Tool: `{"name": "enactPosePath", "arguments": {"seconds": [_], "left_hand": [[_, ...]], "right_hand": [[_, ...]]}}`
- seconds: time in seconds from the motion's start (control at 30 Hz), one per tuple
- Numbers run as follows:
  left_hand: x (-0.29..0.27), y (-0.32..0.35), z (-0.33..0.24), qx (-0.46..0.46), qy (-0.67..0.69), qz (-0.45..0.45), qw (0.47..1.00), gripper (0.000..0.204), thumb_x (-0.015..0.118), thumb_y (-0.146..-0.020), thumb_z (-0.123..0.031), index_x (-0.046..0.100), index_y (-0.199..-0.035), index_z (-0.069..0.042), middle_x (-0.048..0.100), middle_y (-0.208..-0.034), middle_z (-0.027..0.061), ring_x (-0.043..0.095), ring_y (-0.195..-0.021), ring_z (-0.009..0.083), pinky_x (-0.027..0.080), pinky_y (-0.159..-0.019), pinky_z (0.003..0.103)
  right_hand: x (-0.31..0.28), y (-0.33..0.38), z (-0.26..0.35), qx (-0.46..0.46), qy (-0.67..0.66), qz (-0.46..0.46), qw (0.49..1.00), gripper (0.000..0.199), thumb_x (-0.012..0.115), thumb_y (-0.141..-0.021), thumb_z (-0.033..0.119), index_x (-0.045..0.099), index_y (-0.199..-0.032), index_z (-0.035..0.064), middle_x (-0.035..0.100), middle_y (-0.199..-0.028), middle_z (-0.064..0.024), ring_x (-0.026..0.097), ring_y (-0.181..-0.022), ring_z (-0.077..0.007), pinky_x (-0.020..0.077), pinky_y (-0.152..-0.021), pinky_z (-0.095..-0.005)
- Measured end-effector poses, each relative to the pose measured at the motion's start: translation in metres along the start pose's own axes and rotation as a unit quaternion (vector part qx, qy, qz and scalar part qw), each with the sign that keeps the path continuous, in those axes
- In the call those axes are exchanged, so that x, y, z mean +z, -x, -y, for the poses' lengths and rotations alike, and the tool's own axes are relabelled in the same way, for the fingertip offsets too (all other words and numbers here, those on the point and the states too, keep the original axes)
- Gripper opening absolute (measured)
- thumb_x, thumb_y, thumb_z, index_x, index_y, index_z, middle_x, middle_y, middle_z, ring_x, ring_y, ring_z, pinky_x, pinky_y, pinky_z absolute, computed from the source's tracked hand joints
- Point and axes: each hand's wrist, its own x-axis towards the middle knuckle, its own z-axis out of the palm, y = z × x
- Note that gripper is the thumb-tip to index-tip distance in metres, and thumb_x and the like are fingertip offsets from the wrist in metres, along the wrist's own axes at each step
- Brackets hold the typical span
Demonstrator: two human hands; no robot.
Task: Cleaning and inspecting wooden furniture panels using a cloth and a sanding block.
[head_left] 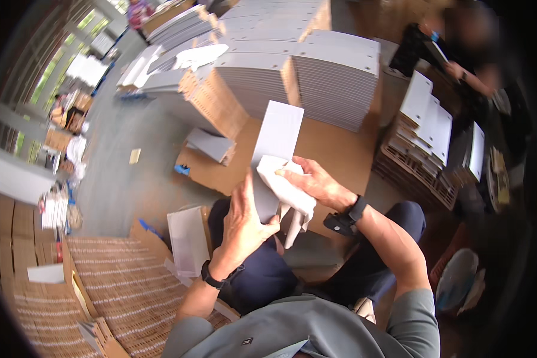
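Note:
A narrow, pale grey flat panel is held up in front of me, tilted, its far end reaching toward the stacked boards. My left hand grips its near end, with the thumb on one edge and the fingers along the other. My right hand is closed on a crumpled white cloth, which lies against the panel's face and hangs down past its right edge. Black bands are on both my wrists.
Tall stacks of grey boards stand ahead on brown cardboard. A small stack of panels lies left of them. Corrugated cardboard is at lower left. Rightward, more white panels sit piled, and another person handles a panel there.

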Motion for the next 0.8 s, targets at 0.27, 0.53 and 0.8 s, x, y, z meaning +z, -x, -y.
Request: {"name": "enactPosePath", "arguments": {"seconds": [0.27, 0.53, 0.8], "left_hand": [[0.044, -0.037, 0.03, -0.205, 0.712, 0.191, 0.644, 0.076, 0.048, -0.105, -0.058, 0.033, -0.158, -0.005, 0.054, -0.146, 0.0174, 0.058, -0.131, 0.0297, 0.049, -0.109, 0.048], [0.11, -0.052, 0.025, -0.258, 0.802, 0.212, 0.495, 0.068, 0.036, -0.108, -0.06, 0.043, -0.153, -0.009, 0.058, -0.144, 0.0156, 0.059, -0.129, 0.0345, 0.054, -0.104, 0.053], [0.125, -0.063, 0.011, -0.142, 0.732, 0.207, 0.633, 0.078, 0.041, -0.103, -0.066, 0.038, -0.156, -0.009, 0.051, -0.151, 0.0132, 0.048, -0.141, 0.0278, 0.049, -0.111, 0.046]], "right_hand": [[-0.044, 0.027, -0.049, 0.042, -0.258, -0.015, 0.965, 0.054, 0.074, -0.098, 0.032, 0.058, -0.136, -0.0015, 0.07, -0.118, -0.0086, 0.068, -0.1, -0.015, 0.0587, -0.086, -0.0311], [-0.06, 0.045, -0.041, 0.083, -0.094, -0.094, 0.988, 0.059, 0.072, -0.098, 0.038, 0.057, -0.137, -0.0042, 0.071, -0.113, -0.0116, 0.069, -0.096, -0.0167, 0.058, -0.083, -0.0307], [-0.038, 0.065, -0.007, -0.289, 0.34, -0.162, 0.88, 0.06, 0.076, -0.091, 0.028, 0.052, -0.143, 0.0101, 0.055, -0.137, -0.0155, 0.05, -0.131, -0.0344, 0.04, -0.113, -0.0518]]}}
